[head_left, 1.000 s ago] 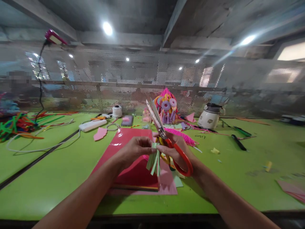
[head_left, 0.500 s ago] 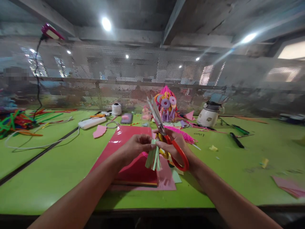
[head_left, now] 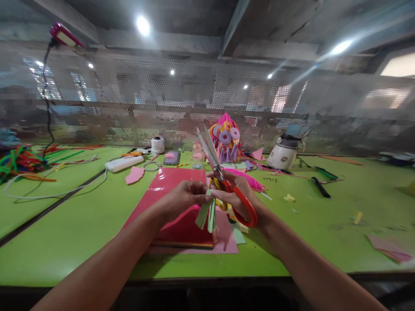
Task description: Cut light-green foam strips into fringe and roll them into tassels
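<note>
Between the fingers of my left hand [head_left: 186, 198] is the top of a pale green paper tassel [head_left: 206, 216], its cut strips hanging down. My right hand [head_left: 238, 192] is closed around scissors [head_left: 245, 205] with orange and yellow handles, the blades pointing up and away, slightly apart. The right thumb and fingertips also meet the tassel's top beside the left fingers. Below both hands lies a red plastic-covered stack of sheets [head_left: 181, 177], with pink paper [head_left: 225, 242] under its right edge.
A colourful paper ornament [head_left: 226, 138] stands at the back beside a kettle-like white pot [head_left: 282, 153]. On the left are a power strip [head_left: 125, 164] and a pile of coloured strips [head_left: 24, 166]. A black-handled tool [head_left: 320, 188] and pink paper [head_left: 389, 246] lie right.
The tassel's strips have swung and spread into separate bunches. Both hands stay together at its top, and the scissors remain in the right hand. The view has shifted slightly.
</note>
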Tool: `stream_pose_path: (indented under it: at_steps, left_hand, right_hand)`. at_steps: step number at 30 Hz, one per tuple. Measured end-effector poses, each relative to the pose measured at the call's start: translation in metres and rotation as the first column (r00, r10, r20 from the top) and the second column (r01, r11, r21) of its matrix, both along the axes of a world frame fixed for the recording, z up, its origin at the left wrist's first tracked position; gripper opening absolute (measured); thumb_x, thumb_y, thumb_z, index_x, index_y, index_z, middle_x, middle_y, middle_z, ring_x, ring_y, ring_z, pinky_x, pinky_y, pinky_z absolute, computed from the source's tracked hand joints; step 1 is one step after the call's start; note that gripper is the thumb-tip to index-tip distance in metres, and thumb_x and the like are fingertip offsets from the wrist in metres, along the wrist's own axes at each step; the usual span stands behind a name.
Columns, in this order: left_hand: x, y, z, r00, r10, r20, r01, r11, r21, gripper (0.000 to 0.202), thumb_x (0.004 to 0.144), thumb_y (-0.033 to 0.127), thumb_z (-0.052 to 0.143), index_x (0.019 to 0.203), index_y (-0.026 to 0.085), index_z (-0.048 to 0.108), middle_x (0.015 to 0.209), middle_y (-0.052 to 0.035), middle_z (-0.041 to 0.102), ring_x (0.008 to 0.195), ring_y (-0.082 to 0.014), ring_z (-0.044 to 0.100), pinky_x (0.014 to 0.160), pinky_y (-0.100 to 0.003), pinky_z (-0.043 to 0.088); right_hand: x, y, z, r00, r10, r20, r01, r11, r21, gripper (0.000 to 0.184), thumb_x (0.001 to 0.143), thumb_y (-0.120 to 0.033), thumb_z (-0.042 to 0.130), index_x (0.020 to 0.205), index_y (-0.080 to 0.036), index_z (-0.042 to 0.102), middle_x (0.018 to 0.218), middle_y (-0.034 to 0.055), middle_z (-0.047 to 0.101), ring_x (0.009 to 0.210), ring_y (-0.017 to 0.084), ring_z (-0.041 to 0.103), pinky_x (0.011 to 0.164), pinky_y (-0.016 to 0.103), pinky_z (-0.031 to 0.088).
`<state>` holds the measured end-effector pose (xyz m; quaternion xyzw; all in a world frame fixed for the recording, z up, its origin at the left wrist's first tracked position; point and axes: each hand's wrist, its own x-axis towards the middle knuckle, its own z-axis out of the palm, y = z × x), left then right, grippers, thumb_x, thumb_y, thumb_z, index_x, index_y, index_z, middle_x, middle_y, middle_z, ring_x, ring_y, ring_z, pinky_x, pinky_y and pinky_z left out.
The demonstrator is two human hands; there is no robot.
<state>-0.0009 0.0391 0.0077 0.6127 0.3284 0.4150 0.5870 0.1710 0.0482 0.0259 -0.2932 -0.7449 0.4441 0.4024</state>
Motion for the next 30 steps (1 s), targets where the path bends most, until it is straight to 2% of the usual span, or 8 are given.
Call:
stream_pose_path:
  at_steps: [7, 12, 18, 28, 30]
  left_hand:
    - [-0.003, 0.001, -0.005, 0.999, -0.027, -0.039, 0.025, 0.999, -0.046, 0.022, 0.068, 0.033, 0.069, 0.075, 0.013, 0.066, 0.066, -0.0002, 0.059, 0.062, -0.0096, 0.05, 0.068, -0.026, 0.038]
    - [-0.002, 0.001, -0.008, 0.999, -0.041, -0.025, 0.039, 0.996, -0.085, 0.024, 0.063, 0.033, 0.072, 0.073, 0.012, 0.066, 0.064, 0.0005, 0.059, 0.061, -0.0092, 0.05, 0.067, -0.026, 0.038]
    - [0.001, 0.0, -0.006, 1.0, -0.017, -0.012, 0.015, 0.991, -0.131, 0.024, 0.057, 0.03, 0.076, 0.069, 0.012, 0.067, 0.06, 0.0, 0.06, 0.058, -0.0099, 0.051, 0.066, -0.026, 0.039]
    - [0.003, -0.001, -0.005, 0.996, 0.039, -0.075, -0.044, 0.996, -0.079, 0.025, 0.056, 0.032, 0.075, 0.065, 0.011, 0.064, 0.057, 0.0013, 0.057, 0.053, -0.0077, 0.047, 0.056, -0.023, 0.036]
    - [0.003, -0.002, -0.004, 0.995, 0.021, -0.098, -0.028, 0.997, -0.065, 0.026, 0.058, 0.033, 0.074, 0.066, 0.01, 0.063, 0.058, 0.0011, 0.057, 0.052, -0.0075, 0.047, 0.056, -0.023, 0.036]
  right_hand:
    - [-0.002, -0.002, -0.001, 1.0, -0.029, -0.009, 0.029, 0.999, -0.04, 0.033, 0.073, -0.026, 0.066, 0.103, -0.019, 0.057, 0.072, -0.0015, 0.051, 0.056, 0.01, 0.047, 0.048, 0.023, 0.039]
    - [-0.004, -0.002, -0.005, 0.999, 0.043, -0.033, -0.043, 0.999, -0.001, 0.032, 0.074, -0.02, 0.062, 0.105, -0.018, 0.055, 0.069, -0.003, 0.047, 0.056, 0.008, 0.044, 0.048, 0.022, 0.035]
    - [-0.005, 0.0, -0.008, 0.999, -0.007, -0.051, 0.008, 1.0, 0.027, 0.031, 0.072, -0.016, 0.06, 0.102, -0.018, 0.057, 0.07, -0.0029, 0.047, 0.056, 0.009, 0.044, 0.049, 0.022, 0.035]
    - [-0.004, 0.002, -0.01, 0.999, -0.006, -0.05, 0.008, 1.0, 0.025, 0.031, 0.072, -0.014, 0.059, 0.103, -0.017, 0.055, 0.068, -0.0035, 0.045, 0.056, 0.009, 0.043, 0.049, 0.022, 0.033]
    - [-0.004, 0.003, -0.01, 0.998, -0.007, -0.057, 0.007, 1.0, 0.013, 0.032, 0.071, -0.013, 0.059, 0.103, -0.017, 0.055, 0.067, -0.0038, 0.045, 0.056, 0.009, 0.042, 0.049, 0.022, 0.032]
